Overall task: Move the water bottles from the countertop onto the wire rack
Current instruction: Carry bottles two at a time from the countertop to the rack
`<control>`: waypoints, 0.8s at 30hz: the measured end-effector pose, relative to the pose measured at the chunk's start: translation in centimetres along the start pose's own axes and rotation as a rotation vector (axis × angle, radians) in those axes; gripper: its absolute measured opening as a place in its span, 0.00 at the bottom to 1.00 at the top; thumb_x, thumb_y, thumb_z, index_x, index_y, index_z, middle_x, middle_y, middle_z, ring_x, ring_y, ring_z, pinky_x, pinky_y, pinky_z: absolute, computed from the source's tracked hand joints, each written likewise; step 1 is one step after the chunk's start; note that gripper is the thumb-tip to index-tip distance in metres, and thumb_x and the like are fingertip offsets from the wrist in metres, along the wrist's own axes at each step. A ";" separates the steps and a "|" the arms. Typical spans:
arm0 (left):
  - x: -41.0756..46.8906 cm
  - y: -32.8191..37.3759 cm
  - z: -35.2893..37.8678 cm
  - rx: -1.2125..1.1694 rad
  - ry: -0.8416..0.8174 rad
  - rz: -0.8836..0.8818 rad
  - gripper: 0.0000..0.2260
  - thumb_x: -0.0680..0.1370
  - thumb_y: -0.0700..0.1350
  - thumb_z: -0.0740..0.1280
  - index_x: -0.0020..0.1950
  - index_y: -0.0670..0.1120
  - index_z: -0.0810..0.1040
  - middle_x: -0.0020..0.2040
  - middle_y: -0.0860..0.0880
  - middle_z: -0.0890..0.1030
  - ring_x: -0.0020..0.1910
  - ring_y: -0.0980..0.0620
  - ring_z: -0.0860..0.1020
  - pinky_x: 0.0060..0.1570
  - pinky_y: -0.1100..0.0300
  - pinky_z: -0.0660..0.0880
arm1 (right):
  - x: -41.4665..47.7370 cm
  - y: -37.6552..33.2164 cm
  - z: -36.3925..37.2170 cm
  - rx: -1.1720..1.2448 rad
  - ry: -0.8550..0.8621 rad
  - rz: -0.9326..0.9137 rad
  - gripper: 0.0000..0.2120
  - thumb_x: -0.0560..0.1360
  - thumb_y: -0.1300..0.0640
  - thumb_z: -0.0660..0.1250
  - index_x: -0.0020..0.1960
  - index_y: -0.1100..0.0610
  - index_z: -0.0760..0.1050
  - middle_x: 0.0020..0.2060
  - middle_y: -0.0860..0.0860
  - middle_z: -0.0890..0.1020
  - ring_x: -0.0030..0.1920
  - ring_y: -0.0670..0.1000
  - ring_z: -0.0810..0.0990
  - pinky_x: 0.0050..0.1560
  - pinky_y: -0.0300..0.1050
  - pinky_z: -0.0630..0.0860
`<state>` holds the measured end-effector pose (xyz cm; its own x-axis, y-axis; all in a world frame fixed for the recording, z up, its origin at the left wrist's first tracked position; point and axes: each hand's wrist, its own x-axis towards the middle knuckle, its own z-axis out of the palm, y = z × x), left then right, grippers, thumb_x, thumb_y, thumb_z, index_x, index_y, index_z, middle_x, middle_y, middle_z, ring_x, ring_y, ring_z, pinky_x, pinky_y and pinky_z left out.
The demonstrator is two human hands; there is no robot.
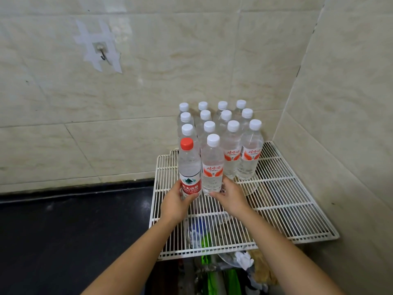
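A person stands at a corner, both arms reaching forward to a white wire rack (287, 199). The left hand (176, 201) is curled around the base of a red-capped bottle (190, 167), and the right hand (231, 196) is wrapped around the base of a white-capped bottle (212, 165) touching it at its three o'clock side. Both bottles are upright at the front of the rack; whether they rest on the wires or hang just above cannot be told. At twelve o'clock from the hands, a block of white-capped bottles (231, 143) stands in tidy rows on the rack, back toward the corner. This looks like the setting-down step, late in the task. Next, the two bottles likely need settling flat across the wires, snug against the rows, before the fingers let go, since a base between wires could tip. The dark countertop (63, 231) lies at nine o'clock. Pale tiled walls (170, 60) meet behind, with a taped hook (103, 55) at eleven o'clock. Bags and green clutter (209, 271) show below the rack at six o'clock.
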<state>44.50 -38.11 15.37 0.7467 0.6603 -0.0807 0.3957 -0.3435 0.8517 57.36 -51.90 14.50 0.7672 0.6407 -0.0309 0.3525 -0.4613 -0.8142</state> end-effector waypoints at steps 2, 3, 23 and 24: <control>0.3 0.1 -0.1 0.023 0.010 -0.010 0.27 0.75 0.52 0.74 0.72 0.54 0.70 0.63 0.52 0.81 0.57 0.53 0.79 0.57 0.55 0.76 | 0.3 0.0 0.3 -0.009 0.014 0.006 0.30 0.74 0.54 0.76 0.74 0.49 0.69 0.67 0.49 0.80 0.66 0.50 0.79 0.68 0.55 0.76; 0.5 0.1 -0.1 0.033 0.009 -0.011 0.27 0.75 0.52 0.74 0.72 0.53 0.70 0.63 0.52 0.81 0.55 0.54 0.79 0.56 0.56 0.75 | 0.4 0.1 0.3 -0.007 0.015 0.007 0.31 0.75 0.54 0.75 0.75 0.49 0.68 0.67 0.49 0.79 0.67 0.51 0.79 0.68 0.56 0.76; -7.3 -4.6 -14.3 0.453 0.540 0.057 0.25 0.80 0.50 0.68 0.74 0.42 0.69 0.69 0.44 0.76 0.69 0.44 0.71 0.65 0.49 0.71 | -3.0 -7.7 8.9 -0.216 0.315 -0.780 0.15 0.79 0.55 0.68 0.64 0.60 0.80 0.63 0.57 0.79 0.65 0.56 0.76 0.70 0.47 0.71; -8.4 -5.3 -15.2 0.494 0.573 0.047 0.25 0.80 0.50 0.68 0.74 0.41 0.70 0.69 0.43 0.76 0.68 0.44 0.72 0.65 0.49 0.71 | -3.1 -8.3 10.2 -0.216 0.275 -0.790 0.17 0.79 0.54 0.68 0.66 0.59 0.79 0.66 0.58 0.77 0.69 0.57 0.74 0.74 0.46 0.65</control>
<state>28.00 -31.66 19.41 0.4273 0.8349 0.3470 0.6641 -0.5503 0.5061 46.60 -43.77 15.46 0.3468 0.6645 0.6619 0.9100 -0.0676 -0.4090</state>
